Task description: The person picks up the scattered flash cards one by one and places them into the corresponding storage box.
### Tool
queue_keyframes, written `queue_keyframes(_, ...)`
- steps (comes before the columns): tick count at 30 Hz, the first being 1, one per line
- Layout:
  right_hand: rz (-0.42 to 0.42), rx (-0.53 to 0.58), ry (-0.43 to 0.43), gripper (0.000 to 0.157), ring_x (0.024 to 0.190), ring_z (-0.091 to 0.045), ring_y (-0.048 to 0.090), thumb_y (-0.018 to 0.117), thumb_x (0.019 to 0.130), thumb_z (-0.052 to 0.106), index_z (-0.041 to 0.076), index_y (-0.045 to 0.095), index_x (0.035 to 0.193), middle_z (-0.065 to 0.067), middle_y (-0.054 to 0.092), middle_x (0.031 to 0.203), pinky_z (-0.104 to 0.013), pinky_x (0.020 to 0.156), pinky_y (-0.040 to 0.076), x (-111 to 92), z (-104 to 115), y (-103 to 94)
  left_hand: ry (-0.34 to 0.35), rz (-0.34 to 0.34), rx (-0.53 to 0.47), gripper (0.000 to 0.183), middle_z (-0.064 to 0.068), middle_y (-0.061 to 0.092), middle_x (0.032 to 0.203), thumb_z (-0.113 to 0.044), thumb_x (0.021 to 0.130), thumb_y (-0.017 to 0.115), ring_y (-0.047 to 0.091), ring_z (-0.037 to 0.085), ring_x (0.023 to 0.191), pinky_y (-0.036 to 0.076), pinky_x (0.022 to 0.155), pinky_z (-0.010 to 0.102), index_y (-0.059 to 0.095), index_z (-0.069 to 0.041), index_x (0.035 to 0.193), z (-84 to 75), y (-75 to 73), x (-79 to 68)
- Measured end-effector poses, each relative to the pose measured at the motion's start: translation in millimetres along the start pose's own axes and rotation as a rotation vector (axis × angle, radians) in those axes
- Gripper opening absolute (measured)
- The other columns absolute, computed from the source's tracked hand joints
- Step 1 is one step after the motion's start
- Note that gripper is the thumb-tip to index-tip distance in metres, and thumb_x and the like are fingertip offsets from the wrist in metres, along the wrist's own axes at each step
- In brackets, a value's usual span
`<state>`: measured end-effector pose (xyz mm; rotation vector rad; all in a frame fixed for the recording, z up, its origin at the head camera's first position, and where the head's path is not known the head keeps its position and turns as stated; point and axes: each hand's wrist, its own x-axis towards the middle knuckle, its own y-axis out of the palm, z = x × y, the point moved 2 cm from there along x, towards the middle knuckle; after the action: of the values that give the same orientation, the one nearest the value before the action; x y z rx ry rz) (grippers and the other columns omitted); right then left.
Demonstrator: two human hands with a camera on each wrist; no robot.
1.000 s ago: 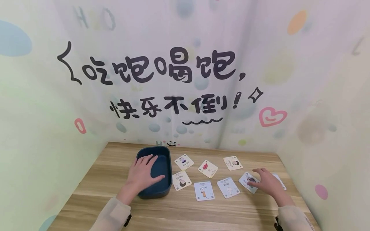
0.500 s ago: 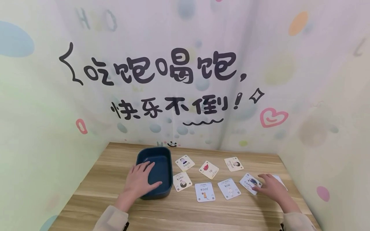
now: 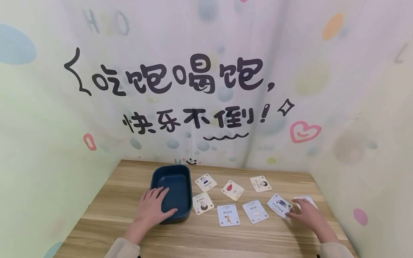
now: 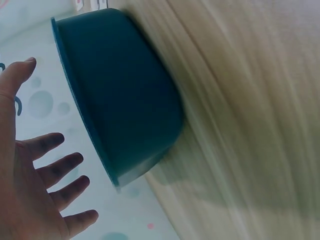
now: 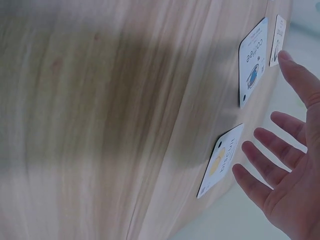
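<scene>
My left hand [image 3: 150, 209] hovers with fingers spread over the near left side of a deep blue box [image 3: 186, 211]. In the left wrist view a gap shows between the fingers and the box wall [image 4: 117, 95]. My right hand [image 3: 309, 216] is at the right, fingers loosely extended and holding nothing. Its thumb tip overlaps the corner of the "coffee" card [image 3: 279, 205] in the head view. Beneath the fingers lies a "biscuit" card [image 3: 311, 201], partly hidden by the hand; the right wrist view shows this biscuit card [image 5: 220, 159] flat on the wood.
Yellowish cards "head" [image 3: 205, 182], "neck" [image 3: 203, 203], "lip" [image 3: 233, 190] and "throat" [image 3: 261, 184] lie right of the box. Bluish "juice" [image 3: 228, 215] and "milk" [image 3: 255, 211] cards lie nearer. A printed curtain [image 3: 193, 150] rises behind the wooden table [image 3: 106, 200].
My right hand has shifted right and nearer, off the coffee card, which shows more fully. My left hand has drawn slightly nearer, showing more of the box's inside. The cards stay put.
</scene>
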<state>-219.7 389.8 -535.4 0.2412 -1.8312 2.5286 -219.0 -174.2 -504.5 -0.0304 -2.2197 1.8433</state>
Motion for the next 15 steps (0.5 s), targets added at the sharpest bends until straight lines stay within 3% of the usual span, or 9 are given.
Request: queue_keyframes(15,0.029,-0.033,0.055,0.074,0.114,-0.056,0.057,0.08,0.077,0.05,-0.006,0.063,0.122,-0.038,0.059,0.125,-0.065,0.086,0.05,-6.1,-2.7,-0.5,-0.04,-0.015,-0.024,0.089,0.019,0.045,0.152,-0.067,0.078,0.069,0.041,0.043,0.14,0.034,0.112,0.064,0.05,-0.011,0.145,8.3,12.5,-13.5)
